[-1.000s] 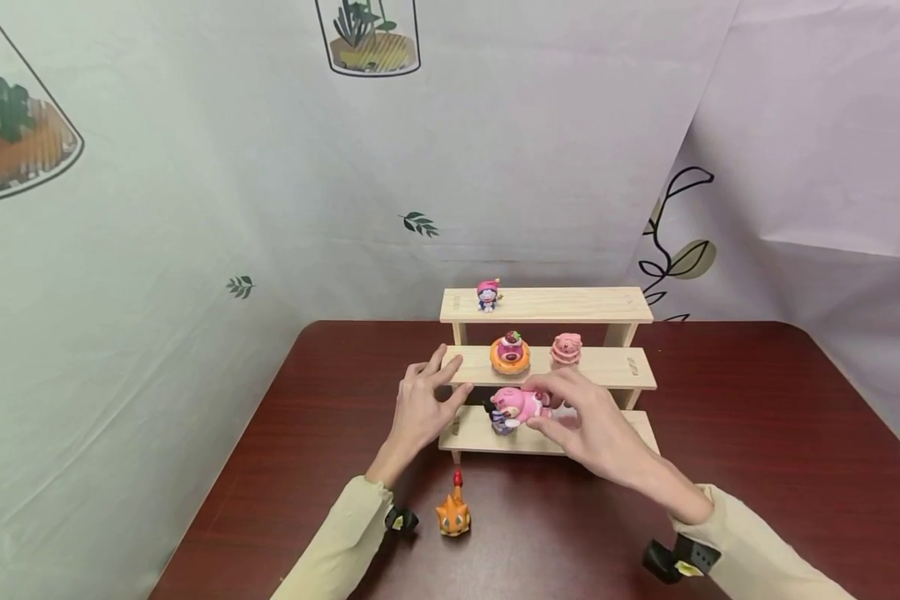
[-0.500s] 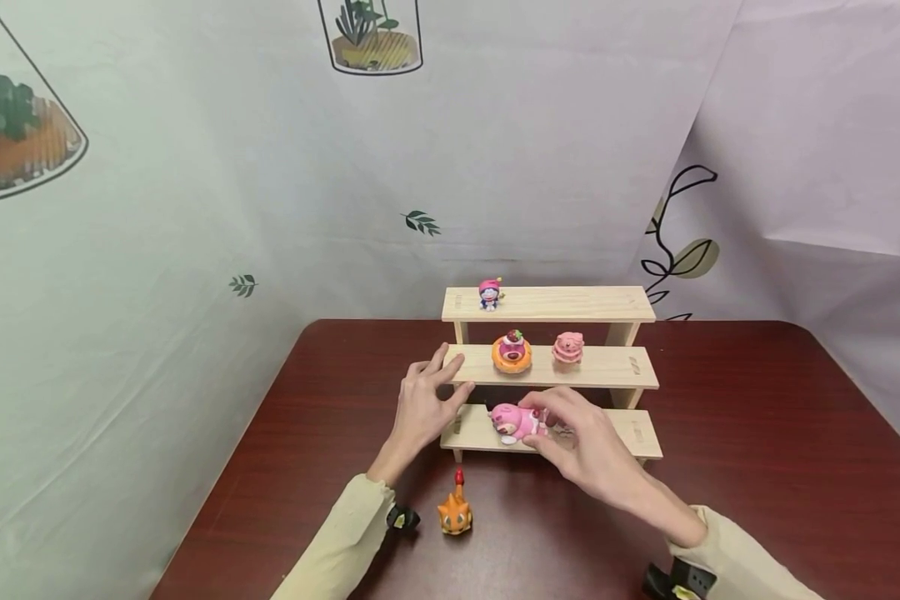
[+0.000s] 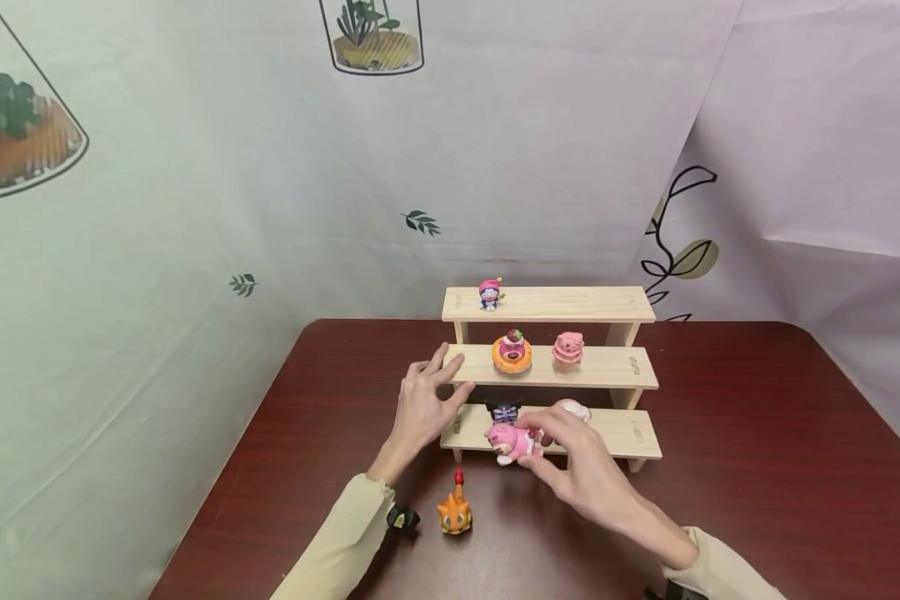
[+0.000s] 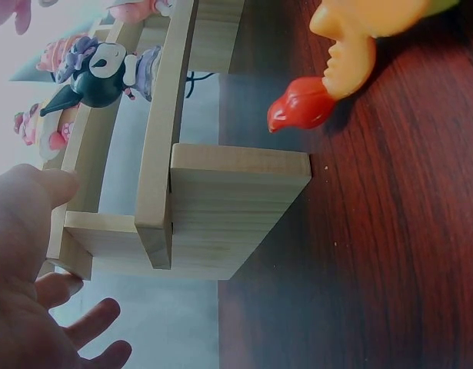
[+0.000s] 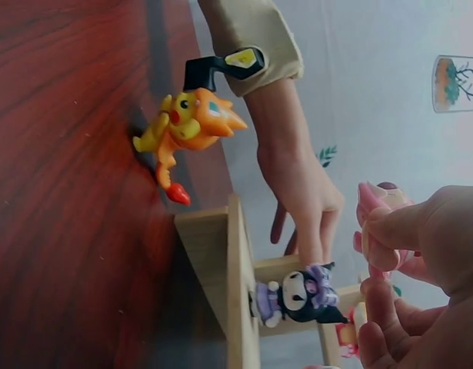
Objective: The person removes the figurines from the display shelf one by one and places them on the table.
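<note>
A three-tier wooden display stand [image 3: 615,367] stands on the table. My left hand [image 3: 418,404] pinches the left end of its middle board between thumb and fingers, as the left wrist view shows. My right hand [image 3: 588,467] holds a pink bear figurine [image 3: 504,438] by its body, in front of the lowest board, the bear's head toward the left. Behind the bear on that board stands a black-hooded figurine [image 4: 101,81] in a purple dress. A white and pink figurine [image 3: 574,409], partly hidden by my right hand, sits farther right on the board.
On the middle board are a doughnut-ringed bear figurine [image 3: 512,354] and a pink pig-like figurine [image 3: 567,348]. A small pink-capped figurine [image 3: 489,293] occupies the top board. An orange dinosaur figurine [image 3: 454,513] with a red tail tip stands on the dark red table [image 3: 735,442], before the stand.
My right hand has moved down and toward the front with the pink bear, so the black-hooded figurine and the white one show behind it. The left hand stays in place.
</note>
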A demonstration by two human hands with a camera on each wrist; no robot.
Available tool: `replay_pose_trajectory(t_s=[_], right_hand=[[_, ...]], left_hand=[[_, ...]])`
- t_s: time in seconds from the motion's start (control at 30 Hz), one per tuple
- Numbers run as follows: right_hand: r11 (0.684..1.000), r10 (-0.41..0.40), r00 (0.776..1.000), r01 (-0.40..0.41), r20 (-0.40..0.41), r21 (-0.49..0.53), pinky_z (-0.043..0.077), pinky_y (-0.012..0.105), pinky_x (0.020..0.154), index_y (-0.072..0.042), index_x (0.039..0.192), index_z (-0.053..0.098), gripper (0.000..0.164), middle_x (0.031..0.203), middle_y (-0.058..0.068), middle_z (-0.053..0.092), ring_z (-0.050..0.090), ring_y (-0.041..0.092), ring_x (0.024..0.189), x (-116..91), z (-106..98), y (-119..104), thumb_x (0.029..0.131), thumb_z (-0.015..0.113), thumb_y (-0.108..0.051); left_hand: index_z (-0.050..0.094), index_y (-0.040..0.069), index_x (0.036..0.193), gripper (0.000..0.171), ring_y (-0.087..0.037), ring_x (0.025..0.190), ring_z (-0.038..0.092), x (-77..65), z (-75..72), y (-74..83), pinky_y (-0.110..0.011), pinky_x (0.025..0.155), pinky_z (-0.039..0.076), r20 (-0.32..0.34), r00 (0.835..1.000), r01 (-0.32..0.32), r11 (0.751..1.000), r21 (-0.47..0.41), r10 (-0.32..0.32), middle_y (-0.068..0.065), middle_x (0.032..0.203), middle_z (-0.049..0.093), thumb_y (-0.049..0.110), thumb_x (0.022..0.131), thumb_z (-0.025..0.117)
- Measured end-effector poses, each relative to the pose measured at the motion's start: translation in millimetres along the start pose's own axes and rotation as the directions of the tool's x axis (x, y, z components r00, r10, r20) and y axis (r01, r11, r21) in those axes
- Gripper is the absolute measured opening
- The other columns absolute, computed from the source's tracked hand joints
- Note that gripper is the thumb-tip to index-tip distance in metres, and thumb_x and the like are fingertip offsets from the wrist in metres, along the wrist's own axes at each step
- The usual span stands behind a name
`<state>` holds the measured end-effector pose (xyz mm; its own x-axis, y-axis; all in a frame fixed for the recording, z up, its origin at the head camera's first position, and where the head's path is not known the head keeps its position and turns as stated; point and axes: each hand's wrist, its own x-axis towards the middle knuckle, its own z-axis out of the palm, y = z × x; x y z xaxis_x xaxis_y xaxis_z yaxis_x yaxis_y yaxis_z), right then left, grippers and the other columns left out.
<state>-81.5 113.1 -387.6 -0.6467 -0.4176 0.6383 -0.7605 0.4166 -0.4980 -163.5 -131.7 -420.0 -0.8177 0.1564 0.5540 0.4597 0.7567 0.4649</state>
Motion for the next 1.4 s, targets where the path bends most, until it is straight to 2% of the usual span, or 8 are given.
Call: replay_pose_trajectory(t_s=[0.1, 0.3, 0.53, 0.83, 1.13, 1.4], right_hand=[[1.0, 0.002, 1.0, -0.002, 0.003, 0.003, 0.049, 0.031, 0.077, -0.01, 0.112, 0.069, 0.038, 0.106, -0.005, 0.067, 0.059, 0.011, 0.092, -4, 3, 0, 0.077, 0.083, -0.006], [1.0, 0.011, 1.0, -0.011, 0.004, 0.028, 0.048, 0.028, 0.075, -0.013, 0.114, 0.069, 0.04, 0.105, -0.008, 0.066, 0.056, 0.007, 0.083, -12, 11, -1, 0.077, 0.083, -0.004], [0.999, 0.009, 1.0, -0.009, -0.015, 0.034, 0.045, 0.024, 0.072, -0.014, 0.111, 0.068, 0.04, 0.098, -0.01, 0.061, 0.054, 0.006, 0.081, -21, 20, 0, 0.075, 0.083, -0.003], [0.999, 0.008, 1.0, -0.007, -0.028, 0.036, 0.046, 0.025, 0.072, -0.013, 0.111, 0.068, 0.04, 0.1, -0.009, 0.063, 0.055, 0.008, 0.083, -30, 28, 1, 0.075, 0.084, -0.006], [0.998, 0.039, 0.999, -0.038, -0.02, 0.054, 0.049, 0.031, 0.07, -0.016, 0.112, 0.068, 0.039, 0.1, -0.01, 0.062, 0.055, 0.007, 0.084, -36, 34, 0, 0.077, 0.084, -0.008], [0.995, 0.082, 0.997, -0.081, -0.006, 0.059, 0.049, 0.029, 0.073, -0.017, 0.111, 0.068, 0.042, 0.1, -0.011, 0.061, 0.057, 0.007, 0.086, -41, 40, 0, 0.075, 0.085, -0.004]], left_hand=[[0.069, 0.01, 0.129, 0.048, -0.045, 0.11, 0.056, -0.1, 0.1, -0.2, -0.062, 0.091, 0.042, 0.004, 1.0, 0.006, 1.0, 0.002, -0.006, -0.018, 0.143, 0.054, 0.033, 0.088, 0.076], [0.069, 0.011, 0.13, 0.049, -0.044, 0.11, 0.056, -0.4, -0.2, -0.1, -0.062, 0.09, 0.042, 0.01, 1.0, 0.015, 1.0, 0.01, -0.015, -0.016, 0.144, 0.053, 0.033, 0.088, 0.076], [0.069, 0.01, 0.13, 0.048, -0.044, 0.109, 0.056, 0.0, 0.1, -0.2, -0.062, 0.09, 0.042, 0.005, 1.0, 0.008, 1.0, 0.008, -0.008, -0.017, 0.143, 0.053, 0.032, 0.087, 0.076], [0.07, 0.008, 0.128, 0.048, -0.046, 0.106, 0.058, 0.2, 0.5, -0.9, -0.063, 0.087, 0.043, -0.018, 0.999, -0.029, 1.0, 0.008, 0.029, -0.019, 0.141, 0.055, 0.032, 0.087, 0.076], [0.069, 0.009, 0.129, 0.048, -0.045, 0.107, 0.057, -0.2, 0.1, 0.2, -0.063, 0.088, 0.042, -0.006, 1.0, -0.012, 1.0, 0.015, 0.012, -0.018, 0.142, 0.054, 0.032, 0.087, 0.076], [0.069, 0.008, 0.129, 0.048, -0.045, 0.107, 0.057, -0.4, -0.8, 1.2, -0.064, 0.089, 0.042, -0.004, 1.0, -0.004, 1.0, 0.006, 0.004, -0.018, 0.143, 0.054, 0.031, 0.087, 0.076]])
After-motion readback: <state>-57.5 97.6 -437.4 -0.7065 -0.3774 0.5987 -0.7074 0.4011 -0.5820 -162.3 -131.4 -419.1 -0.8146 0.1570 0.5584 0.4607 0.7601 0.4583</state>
